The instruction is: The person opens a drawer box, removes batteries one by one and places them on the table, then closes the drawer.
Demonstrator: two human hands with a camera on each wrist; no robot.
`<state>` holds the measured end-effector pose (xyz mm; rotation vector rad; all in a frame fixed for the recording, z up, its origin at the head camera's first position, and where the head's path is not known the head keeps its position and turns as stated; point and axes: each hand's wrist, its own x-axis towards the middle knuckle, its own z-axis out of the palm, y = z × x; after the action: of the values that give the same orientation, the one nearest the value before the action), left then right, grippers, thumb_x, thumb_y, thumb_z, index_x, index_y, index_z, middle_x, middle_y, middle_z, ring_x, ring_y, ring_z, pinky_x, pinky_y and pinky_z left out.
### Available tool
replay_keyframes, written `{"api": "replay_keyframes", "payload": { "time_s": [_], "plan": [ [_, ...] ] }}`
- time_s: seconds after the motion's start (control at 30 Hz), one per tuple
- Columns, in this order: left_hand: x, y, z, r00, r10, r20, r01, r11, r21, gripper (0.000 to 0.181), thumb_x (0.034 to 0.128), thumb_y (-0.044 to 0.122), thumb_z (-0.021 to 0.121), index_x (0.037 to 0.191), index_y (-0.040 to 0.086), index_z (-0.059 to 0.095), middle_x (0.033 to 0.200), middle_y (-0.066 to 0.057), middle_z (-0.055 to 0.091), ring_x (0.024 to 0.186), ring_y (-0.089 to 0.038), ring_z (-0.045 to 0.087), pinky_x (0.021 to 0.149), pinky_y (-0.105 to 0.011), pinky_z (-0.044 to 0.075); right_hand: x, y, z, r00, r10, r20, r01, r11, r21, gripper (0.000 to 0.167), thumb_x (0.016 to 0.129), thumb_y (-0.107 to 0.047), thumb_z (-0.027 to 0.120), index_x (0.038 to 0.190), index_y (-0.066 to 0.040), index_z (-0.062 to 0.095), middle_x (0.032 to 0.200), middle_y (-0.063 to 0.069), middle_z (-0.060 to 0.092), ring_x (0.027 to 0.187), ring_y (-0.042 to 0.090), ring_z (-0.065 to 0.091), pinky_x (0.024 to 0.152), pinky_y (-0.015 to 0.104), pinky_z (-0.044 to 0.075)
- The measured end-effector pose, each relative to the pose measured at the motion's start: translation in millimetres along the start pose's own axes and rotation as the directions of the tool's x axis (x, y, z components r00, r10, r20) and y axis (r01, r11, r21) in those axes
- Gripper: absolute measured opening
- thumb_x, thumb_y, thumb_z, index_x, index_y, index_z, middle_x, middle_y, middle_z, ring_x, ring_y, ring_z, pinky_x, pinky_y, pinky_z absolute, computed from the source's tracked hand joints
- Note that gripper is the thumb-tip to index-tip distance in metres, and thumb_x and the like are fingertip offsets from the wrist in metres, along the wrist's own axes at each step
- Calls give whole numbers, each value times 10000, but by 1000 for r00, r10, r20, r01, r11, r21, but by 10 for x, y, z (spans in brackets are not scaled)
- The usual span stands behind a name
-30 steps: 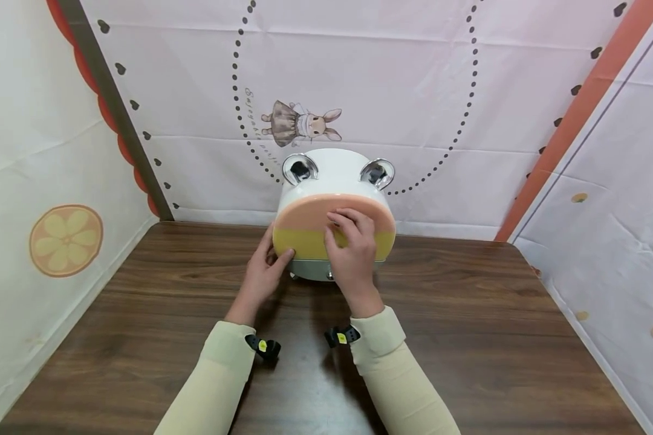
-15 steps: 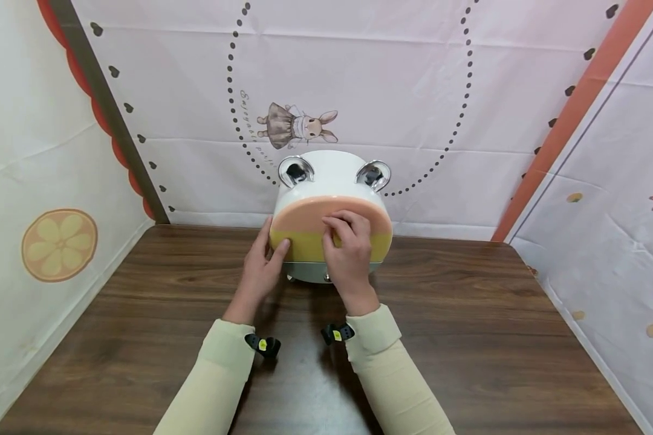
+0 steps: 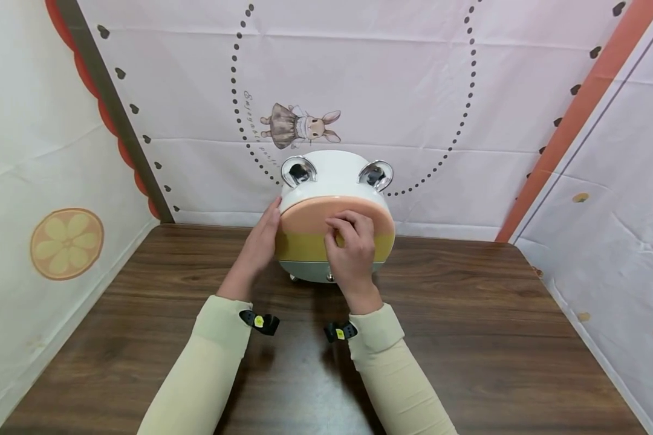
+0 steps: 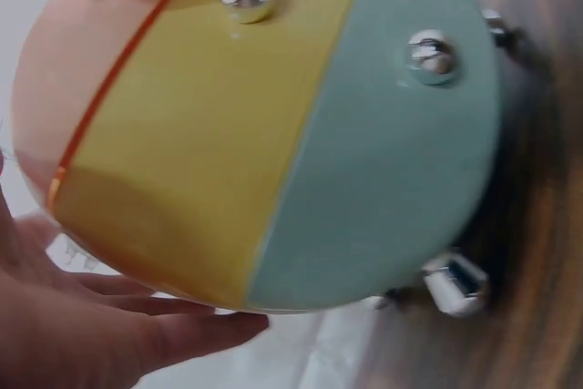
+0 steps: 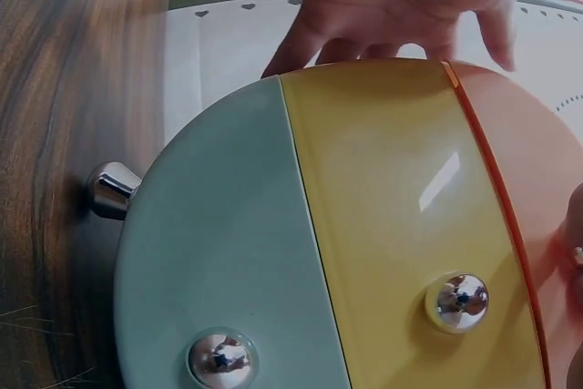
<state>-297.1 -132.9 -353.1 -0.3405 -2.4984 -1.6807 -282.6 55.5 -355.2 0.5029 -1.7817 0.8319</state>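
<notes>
A round white drawer box point(image 3: 337, 175) with two silver ear-shaped pieces stands at the table's far side. Its front has a pink drawer point(image 3: 310, 212) on top, a yellow drawer point(image 5: 392, 179) in the middle and a green drawer point(image 4: 383, 143) below. Silver knobs show on the yellow and green fronts. My right hand point(image 3: 354, 251) has its thumb and fingers bent together at the pink front, pinching its knob, which is mostly hidden. Fairly straight fingers of my left hand point(image 3: 258, 244) lie against the box's left side; its thumb is off the front.
The brown wooden table point(image 3: 468, 326) carries the box on short silver feet point(image 4: 455, 284). Behind it hangs a printed white cloth point(image 3: 392, 90), with more cloth along both sides. Each wrist wears a black strap point(image 3: 261, 321).
My left hand has shifted up and farther back along the box's left side, and its thumb has left the yellow front. The right hand stays at the pink drawer.
</notes>
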Motion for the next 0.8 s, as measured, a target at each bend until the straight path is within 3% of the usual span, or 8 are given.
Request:
{"api": "replay_keyframes", "payload": {
  "time_s": [0.1, 0.2, 0.33, 0.8],
  "plan": [
    [51, 58, -44, 995, -61, 83, 68, 994, -84, 597, 1011, 553, 203, 1560, 350, 86, 1638, 18, 90, 1488, -281, 145, 1120, -621, 245, -20, 2, -11, 1000, -2, -5, 2, 1000, -4, 80, 828, -24, 693, 868, -34, 761, 961, 102, 644, 937, 263, 560, 851, 356, 469],
    [88, 109, -87, 981, -123, 150, 146, 978, -147, 615, 1003, 563, 245, 1557, 372, 58, 1641, 11, 51, 1468, -329, 182, 1038, -669, 325, -31, -3, -19, 1000, 0, -4, 0, 1000, -4, 85, 833, -28, 687, 873, -34, 762, 963, 103, 642, 934, 264, 560, 847, 354, 467],
    [126, 158, -136, 967, -163, 197, 196, 967, -161, 642, 995, 573, 268, 1558, 369, 37, 1643, 8, 23, 1464, -347, 191, 1023, -671, 343, -35, -7, -29, 1000, -1, -3, 1, 1000, -1, 98, 839, -25, 673, 884, -34, 759, 968, 101, 640, 935, 262, 558, 845, 351, 465],
    [212, 179, -207, 958, -154, 243, 190, 973, -134, 700, 961, 631, 301, 1556, 382, 29, 1628, -75, 94, 1378, -394, 348, 930, -618, 457, -71, -46, -79, 1000, -19, -6, 20, 1000, 13, 86, 819, -13, 688, 870, -32, 754, 961, 108, 630, 937, 265, 557, 848, 357, 469]
  ]
}}
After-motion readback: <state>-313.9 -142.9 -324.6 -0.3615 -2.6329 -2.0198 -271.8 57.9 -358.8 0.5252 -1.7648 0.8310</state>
